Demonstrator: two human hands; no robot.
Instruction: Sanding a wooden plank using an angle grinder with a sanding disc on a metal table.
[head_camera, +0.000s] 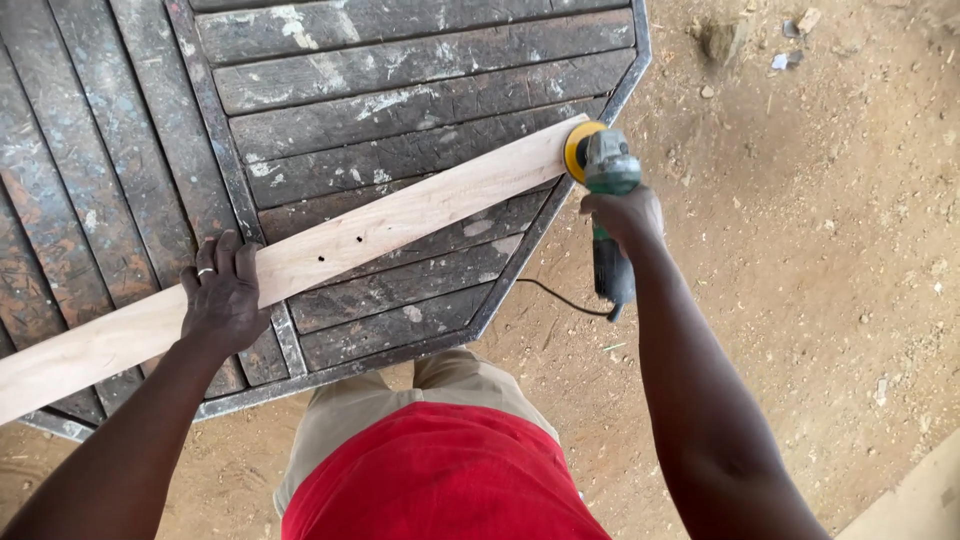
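Observation:
A long pale wooden plank (400, 215) lies slantwise across a dark slatted table (400, 90), with two small dark holes near its middle. My left hand (222, 296) presses flat on the plank's lower left part, a ring on one finger. My right hand (625, 215) grips a green angle grinder (608, 190) with a yellow sanding disc (578, 148). The disc touches the plank's far right end at the table's edge. A black cord (560, 297) trails from the grinder's tail.
The table's metal rim (520, 255) runs diagonally just left of the grinder. Bare sandy ground (820, 230) with small stones and debris lies to the right. A pale board corner (915, 500) shows at the bottom right. My red shirt and beige trousers fill the bottom centre.

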